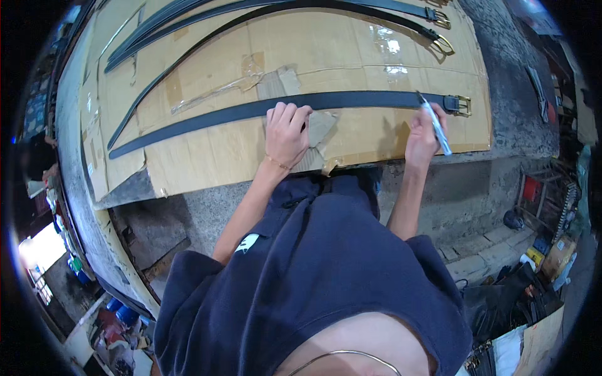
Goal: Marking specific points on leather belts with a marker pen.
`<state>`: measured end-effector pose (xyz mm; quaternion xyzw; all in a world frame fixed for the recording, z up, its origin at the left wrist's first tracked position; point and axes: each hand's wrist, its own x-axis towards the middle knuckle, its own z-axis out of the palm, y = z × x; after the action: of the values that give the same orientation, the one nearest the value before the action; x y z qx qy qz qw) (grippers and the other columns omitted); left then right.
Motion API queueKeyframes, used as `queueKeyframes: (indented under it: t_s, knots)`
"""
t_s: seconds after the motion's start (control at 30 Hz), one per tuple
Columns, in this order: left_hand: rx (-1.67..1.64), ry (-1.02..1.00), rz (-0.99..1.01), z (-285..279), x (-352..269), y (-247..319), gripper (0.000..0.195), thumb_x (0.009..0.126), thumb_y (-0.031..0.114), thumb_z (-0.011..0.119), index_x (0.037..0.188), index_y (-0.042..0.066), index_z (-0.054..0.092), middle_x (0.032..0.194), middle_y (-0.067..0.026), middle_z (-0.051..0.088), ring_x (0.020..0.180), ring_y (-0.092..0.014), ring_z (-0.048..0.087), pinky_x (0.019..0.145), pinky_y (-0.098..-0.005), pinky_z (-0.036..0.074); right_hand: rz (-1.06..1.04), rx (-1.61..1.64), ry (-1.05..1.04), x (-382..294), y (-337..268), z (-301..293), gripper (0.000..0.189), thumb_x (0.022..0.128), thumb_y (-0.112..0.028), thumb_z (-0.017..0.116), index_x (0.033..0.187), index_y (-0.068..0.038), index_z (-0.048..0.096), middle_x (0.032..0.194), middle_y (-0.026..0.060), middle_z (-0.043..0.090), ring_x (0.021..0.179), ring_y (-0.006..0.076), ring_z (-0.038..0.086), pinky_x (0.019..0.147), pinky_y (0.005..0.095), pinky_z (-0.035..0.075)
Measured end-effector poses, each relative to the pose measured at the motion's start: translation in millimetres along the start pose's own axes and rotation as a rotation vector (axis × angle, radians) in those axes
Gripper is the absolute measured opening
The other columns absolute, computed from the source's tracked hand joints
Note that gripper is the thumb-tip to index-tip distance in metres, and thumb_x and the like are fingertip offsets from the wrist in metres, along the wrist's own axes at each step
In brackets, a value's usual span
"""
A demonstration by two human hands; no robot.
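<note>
A dark leather belt (357,99) lies lengthwise across a flattened cardboard sheet (225,164) before me. Its brass-coloured buckle (464,106) is at the right end. My left hand (288,134) rests with curled fingers at the belt's lower edge, near its middle. Something dark shows by the thumb, but I cannot tell what it is or whether the fingers grip anything. In my right hand (423,134) is a slim white-and-blue pen-like tool (436,123), tilted, its dark tip over the belt just left of the buckle. Whether that tip touches the leather is unclear.
Beyond lies a narrower black belt (211,35) with a buckle (443,45), and several more dark belts (155,28) behind it. Torn cardboard and tape (277,83) patch the sheet. Leather pieces (508,301) are piled low at right, near a metal rack (536,192).
</note>
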<state>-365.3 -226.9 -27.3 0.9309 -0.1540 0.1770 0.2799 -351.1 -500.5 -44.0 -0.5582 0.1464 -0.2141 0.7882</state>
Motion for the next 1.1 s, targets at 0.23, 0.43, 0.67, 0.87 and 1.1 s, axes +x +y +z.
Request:
queueKeyframes:
  t_s: [0.23,0.43,0.67,0.87,1.1]
  knots:
    - [0.005,-0.080,0.010,28.6,5.3,-4.7,0.020,0.074,0.011,0.069,0.091,0.006,0.061,0.075,-0.0058,0.052,0.074,-0.025,0.049,0.067,-0.0381,0.035,-0.164,0.035,0.291,22.1,-1.8,-78.7,0.014,0.094,-0.013,0.051,0.103,-0.002,0.049,0.083,0.0095,0.056,0.070,0.0149,0.055,0.058,0.0253,0.045]
    - [0.054,-0.147,0.013,31.9,9.8,-6.0,0.031,0.076,0.013,0.068,0.107,0.008,0.065,0.071,-0.0044,0.047,0.071,-0.023,0.046,0.065,-0.0364,0.032,-0.159,-0.294,0.282,27.5,-7.0,-60.3,0.021,0.091,0.000,0.052,0.111,0.004,0.051,0.091,0.0142,0.060,0.076,0.0168,0.057,0.066,0.0276,0.048]
    - [0.120,-0.194,0.023,33.1,12.0,-2.3,0.039,0.078,0.013,0.066,0.117,0.012,0.065,0.068,-0.0025,0.042,0.067,-0.021,0.041,0.063,-0.0348,0.029,-0.124,-0.506,0.212,30.2,3.7,-52.4,0.016,0.083,-0.002,0.066,0.096,0.000,0.057,0.081,0.0044,0.060,0.067,0.0083,0.054,0.059,0.0222,0.044]
    - [0.145,-0.200,0.030,32.1,5.9,-4.1,0.040,0.078,0.014,0.066,0.118,0.012,0.065,0.067,-0.0027,0.039,0.067,-0.021,0.040,0.063,-0.0344,0.028,-0.073,-0.502,0.213,28.8,10.3,-54.0,0.013,0.082,-0.002,0.067,0.088,-0.001,0.056,0.077,0.0031,0.057,0.067,0.0078,0.053,0.057,0.0224,0.044]
    - [0.003,-0.036,0.064,24.3,46.2,28.8,0.018,0.072,0.002,0.070,0.088,0.007,0.065,0.072,-0.0055,0.052,0.073,-0.023,0.047,0.070,-0.0364,0.037,-0.061,-0.164,0.224,41.0,11.6,-59.0,0.018,0.085,0.002,0.063,0.097,-0.003,0.050,0.084,0.0032,0.055,0.070,0.0084,0.053,0.060,0.0222,0.044]
